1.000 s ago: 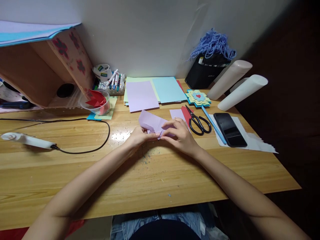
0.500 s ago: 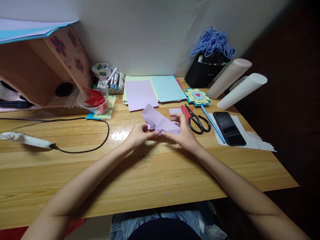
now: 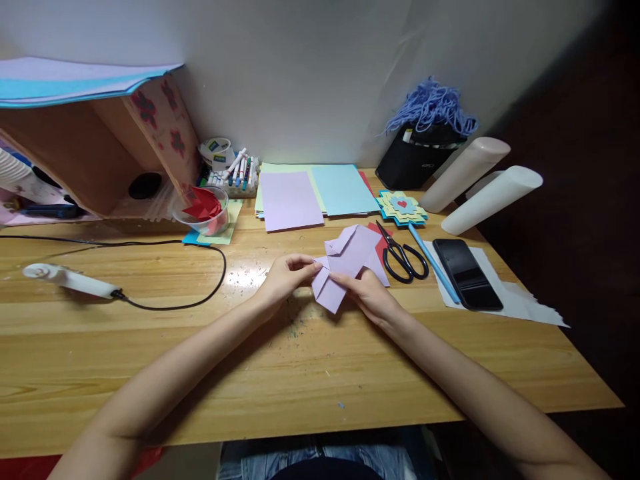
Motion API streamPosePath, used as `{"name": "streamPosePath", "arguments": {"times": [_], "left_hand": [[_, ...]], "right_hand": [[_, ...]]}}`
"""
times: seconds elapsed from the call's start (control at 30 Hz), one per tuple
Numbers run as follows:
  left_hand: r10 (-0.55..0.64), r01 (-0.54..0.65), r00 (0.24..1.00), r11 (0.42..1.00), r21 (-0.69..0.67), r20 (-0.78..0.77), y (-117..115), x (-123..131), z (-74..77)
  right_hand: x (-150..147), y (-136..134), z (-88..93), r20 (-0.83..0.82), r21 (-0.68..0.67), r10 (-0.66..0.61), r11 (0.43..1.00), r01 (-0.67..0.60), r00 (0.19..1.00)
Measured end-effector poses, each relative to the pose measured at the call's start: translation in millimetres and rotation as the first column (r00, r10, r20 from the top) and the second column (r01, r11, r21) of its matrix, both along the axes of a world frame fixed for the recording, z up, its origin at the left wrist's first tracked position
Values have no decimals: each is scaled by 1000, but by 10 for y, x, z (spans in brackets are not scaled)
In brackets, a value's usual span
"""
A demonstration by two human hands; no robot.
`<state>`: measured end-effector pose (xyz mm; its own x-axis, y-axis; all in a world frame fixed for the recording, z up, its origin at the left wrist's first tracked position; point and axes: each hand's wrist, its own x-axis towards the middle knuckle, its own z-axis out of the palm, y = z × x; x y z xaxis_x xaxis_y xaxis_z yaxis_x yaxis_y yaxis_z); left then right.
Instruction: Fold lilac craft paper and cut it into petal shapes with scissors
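A folded piece of lilac paper with several creases and flaps is held between both hands, just above the wooden table. My left hand pinches its left corner between thumb and fingers. Gripping the paper's lower right side, my right hand has its thumb on top and its other fingers partly hidden underneath. Right beside the paper lie black-handled scissors, resting partly over a red paper piece.
Coloured sheets lie at the back. A clear bowl holds red folded paper. A glue gun with a cord is at left, near a cardboard box. A phone and a blue stick lie at right.
The lilac paper has been turned and opened out, showing a flatter face with flaps. My right hand has shifted down to its lower edge. The whole view has tilted slightly.
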<state>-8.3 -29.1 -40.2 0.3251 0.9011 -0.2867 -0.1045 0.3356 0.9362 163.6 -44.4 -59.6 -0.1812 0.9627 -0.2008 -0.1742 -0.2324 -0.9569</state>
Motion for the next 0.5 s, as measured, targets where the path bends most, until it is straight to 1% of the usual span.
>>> {"name": "streamPosePath", "arguments": {"times": [0.03,0.07,0.1,0.13,0.17,0.2,0.23,0.27,0.33,0.37,0.4,0.43,0.5], "left_hand": [[-4,4,999,1000,19,-35,18,-16,-2],[-17,21,997,999,47,-76,38,-34,-1],[-41,50,992,996,77,-120,57,-53,4],[-71,88,984,991,103,-163,74,-72,14],[-105,131,974,983,124,-200,87,-88,28],[-143,178,963,974,140,-229,95,-103,44],[-182,223,951,963,149,-250,98,-114,60],[-213,260,941,953,157,-263,98,-122,75],[-261,314,924,934,168,-279,87,-129,95],[-269,328,917,929,172,-293,78,-128,100],[-268,333,912,926,178,-312,68,-124,103],[-259,333,906,924,187,-334,56,-117,106],[-238,327,900,923,201,-366,33,-99,111]], "right_hand": [[47,34,10,52,36,-29,999,27,998],[108,75,32,120,92,-103,991,93,987],[176,117,66,185,194,-203,967,167,961],[245,155,110,222,325,-280,924,200,934],[307,182,160,264,420,-300,891,170,917],[356,195,211,361,465,-251,883,60,898],[388,193,260,476,478,-208,877,-53,854],[399,177,302,569,442,-133,882,-166,811],[371,117,354,650,307,70,887,-345,757],[339,84,364,646,257,144,884,-391,749],[304,53,366,628,226,191,883,-412,754],[270,29,362,605,211,214,886,-414,767],[219,3,346,576,197,216,899,-390,788]]}}
